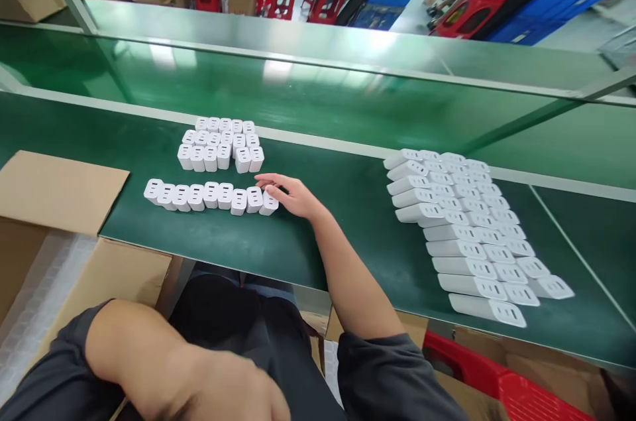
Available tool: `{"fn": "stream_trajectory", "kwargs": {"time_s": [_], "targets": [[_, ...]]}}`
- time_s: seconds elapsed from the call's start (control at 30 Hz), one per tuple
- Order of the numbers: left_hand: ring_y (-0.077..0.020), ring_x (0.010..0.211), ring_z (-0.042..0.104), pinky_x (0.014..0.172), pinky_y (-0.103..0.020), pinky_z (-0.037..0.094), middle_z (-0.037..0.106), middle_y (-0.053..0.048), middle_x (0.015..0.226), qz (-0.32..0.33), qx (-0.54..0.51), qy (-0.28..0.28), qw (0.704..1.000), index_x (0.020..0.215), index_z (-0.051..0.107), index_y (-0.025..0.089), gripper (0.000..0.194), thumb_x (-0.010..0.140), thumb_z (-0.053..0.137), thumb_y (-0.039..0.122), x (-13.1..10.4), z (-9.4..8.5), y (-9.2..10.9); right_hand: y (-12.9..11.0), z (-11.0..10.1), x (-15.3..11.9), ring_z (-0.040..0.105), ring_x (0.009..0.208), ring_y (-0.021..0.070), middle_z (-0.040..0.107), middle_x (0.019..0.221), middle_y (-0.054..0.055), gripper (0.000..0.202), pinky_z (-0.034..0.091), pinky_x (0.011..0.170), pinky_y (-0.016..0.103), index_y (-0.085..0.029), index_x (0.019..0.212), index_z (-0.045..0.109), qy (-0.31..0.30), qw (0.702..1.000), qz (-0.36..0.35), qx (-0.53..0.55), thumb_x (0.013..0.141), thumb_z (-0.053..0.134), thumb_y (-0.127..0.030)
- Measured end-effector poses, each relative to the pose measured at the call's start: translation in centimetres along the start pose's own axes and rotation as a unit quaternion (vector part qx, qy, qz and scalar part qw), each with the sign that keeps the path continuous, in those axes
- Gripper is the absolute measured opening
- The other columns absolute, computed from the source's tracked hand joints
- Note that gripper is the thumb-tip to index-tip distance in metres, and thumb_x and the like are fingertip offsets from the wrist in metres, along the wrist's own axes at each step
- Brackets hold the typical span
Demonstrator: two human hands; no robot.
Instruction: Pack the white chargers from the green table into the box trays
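Observation:
White blocks with slots in their tops, which look like USB charger plugs, stand on the green bench. My right hand [293,197] is at the right end of a front row of chargers [196,197]. Its fingers are stretched out and apart over the last charger [269,205], with the thumb beside that charger's top; whether they touch cannot be made out. Behind this row stands a block of several charger rows [211,157]. My left hand [243,386] is close to the camera at the bottom, over my lap, its fingers out of sight.
A larger group of chargers [462,252] stands on the right of the bench [358,209]. An open cardboard box [59,192] with clear plastic trays is at the left. A green ledge [298,86] runs behind. A red stool [527,378] is at lower right; people sit beyond.

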State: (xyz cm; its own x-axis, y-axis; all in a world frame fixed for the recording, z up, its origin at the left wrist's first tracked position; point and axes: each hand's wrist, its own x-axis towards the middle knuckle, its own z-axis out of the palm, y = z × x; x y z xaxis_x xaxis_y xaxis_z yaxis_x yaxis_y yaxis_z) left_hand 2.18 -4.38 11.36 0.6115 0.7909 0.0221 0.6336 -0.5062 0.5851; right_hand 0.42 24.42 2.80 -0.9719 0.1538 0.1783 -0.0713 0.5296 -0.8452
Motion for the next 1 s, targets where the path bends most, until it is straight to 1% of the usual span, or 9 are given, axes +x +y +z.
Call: {"fn": "stream_trajectory", "kwargs": {"time_s": [0.07, 0.13, 0.2, 0.3, 0.4, 0.47, 0.57, 0.77, 1.0], "targets": [[-0.0104, 0.057, 0.055, 0.048, -0.023, 0.044, 0.059, 0.000, 0.067, 0.084, -0.008, -0.011, 0.996, 0.068, 0.065, 0.028, 0.017, 0.082, 0.069, 0.037, 0.2, -0.8, -0.9, 0.5, 0.4, 0.2, 0.069, 0.102, 0.0217, 0.074, 0.111, 0.007, 0.051, 0.053, 0.092, 0.037, -0.021, 0.122, 0.067, -0.004, 1.000, 0.002, 0.019, 0.097, 0.043, -0.058], [-0.0108, 0.062, 0.056, 0.051, -0.025, 0.044, 0.060, -0.001, 0.070, 0.102, 0.035, 0.015, 0.994, 0.074, 0.064, 0.024, 0.014, 0.088, 0.065, 0.030, 0.1, -2.1, -2.5, 1.0, 0.9, 0.3, 0.069, 0.097, 0.0213, 0.074, 0.106, 0.007, 0.056, 0.054, 0.089, 0.036, -0.021, 0.117, 0.069, 0.011, 0.999, 0.007, 0.030, 0.097, 0.038, -0.063], [-0.0132, 0.066, 0.056, 0.054, -0.029, 0.041, 0.060, -0.002, 0.072, 0.042, 0.134, 0.091, 0.986, 0.083, 0.063, 0.020, 0.016, 0.094, 0.058, 0.030, -0.3, -4.0, -5.1, 1.4, 1.1, 0.3, 0.069, 0.093, 0.0209, 0.074, 0.102, 0.007, 0.059, 0.054, 0.087, 0.036, -0.021, 0.115, 0.069, 0.029, 0.999, 0.006, 0.043, 0.097, 0.036, -0.066], [-0.0187, 0.082, 0.061, 0.067, -0.032, 0.043, 0.067, -0.006, 0.091, -0.113, 0.282, 0.203, 0.931, 0.094, 0.062, 0.018, 0.024, 0.098, 0.054, 0.041, -0.9, -7.0, -10.1, 1.7, 1.0, 0.0, 0.067, 0.094, 0.0205, 0.072, 0.105, 0.008, 0.061, 0.054, 0.088, 0.036, -0.020, 0.119, 0.065, 0.039, 0.996, -0.008, 0.083, 0.096, 0.037, -0.068], [-0.0265, 0.100, 0.062, 0.079, -0.036, 0.044, 0.066, -0.012, 0.114, -0.242, 0.340, 0.217, 0.883, 0.115, 0.058, 0.014, 0.053, 0.089, 0.061, 0.060, -1.1, -8.6, -14.2, 1.6, 0.5, -0.3, 0.066, 0.098, 0.0214, 0.071, 0.109, 0.009, 0.061, 0.053, 0.091, 0.038, -0.019, 0.125, 0.060, 0.020, 0.993, -0.042, 0.108, 0.094, 0.041, -0.068], [-0.0270, 0.098, 0.063, 0.077, -0.036, 0.044, 0.066, -0.014, 0.114, -0.281, 0.327, 0.202, 0.879, 0.120, 0.056, 0.012, 0.069, 0.083, 0.061, 0.070, -1.0, -8.5, -15.6, 1.4, 0.1, -0.4, 0.065, 0.100, 0.0222, 0.070, 0.110, 0.009, 0.057, 0.052, 0.093, 0.040, -0.020, 0.125, 0.060, 0.002, 0.992, -0.066, 0.103, 0.094, 0.046, -0.065], [-0.0245, 0.089, 0.065, 0.072, -0.034, 0.042, 0.069, -0.012, 0.105, -0.282, 0.311, 0.188, 0.888, 0.121, 0.057, 0.011, 0.073, 0.083, 0.057, 0.073, -0.9, -7.6, -16.6, 1.0, -0.3, -0.6, 0.064, 0.103, 0.0236, 0.068, 0.115, 0.009, 0.051, 0.050, 0.098, 0.042, -0.022, 0.125, 0.058, -0.026, 0.992, -0.084, 0.089, 0.092, 0.055, -0.060], [-0.0176, 0.072, 0.063, 0.065, -0.033, 0.040, 0.071, -0.005, 0.088, -0.231, 0.340, 0.224, 0.884, 0.109, 0.062, 0.015, 0.052, 0.093, 0.052, 0.063, -1.0, -7.0, -17.4, 0.7, -0.7, -1.0, 0.063, 0.103, 0.0239, 0.065, 0.115, 0.009, 0.045, 0.049, 0.098, 0.043, -0.024, 0.127, 0.055, -0.037, 0.990, -0.078, 0.108, 0.092, 0.058, -0.052], [-0.0171, 0.079, 0.067, 0.071, -0.034, 0.043, 0.074, -0.004, 0.099, -0.207, 0.340, 0.191, 0.897, 0.116, 0.057, 0.013, 0.048, 0.097, 0.051, 0.056, -0.9, -7.1, -17.1, 0.4, -0.6, -1.0, 0.065, 0.098, 0.0226, 0.069, 0.104, 0.006, 0.030, 0.048, 0.094, 0.041, -0.025, 0.119, 0.060, -0.027, 0.995, -0.060, 0.075, 0.095, 0.056, -0.042]]}}
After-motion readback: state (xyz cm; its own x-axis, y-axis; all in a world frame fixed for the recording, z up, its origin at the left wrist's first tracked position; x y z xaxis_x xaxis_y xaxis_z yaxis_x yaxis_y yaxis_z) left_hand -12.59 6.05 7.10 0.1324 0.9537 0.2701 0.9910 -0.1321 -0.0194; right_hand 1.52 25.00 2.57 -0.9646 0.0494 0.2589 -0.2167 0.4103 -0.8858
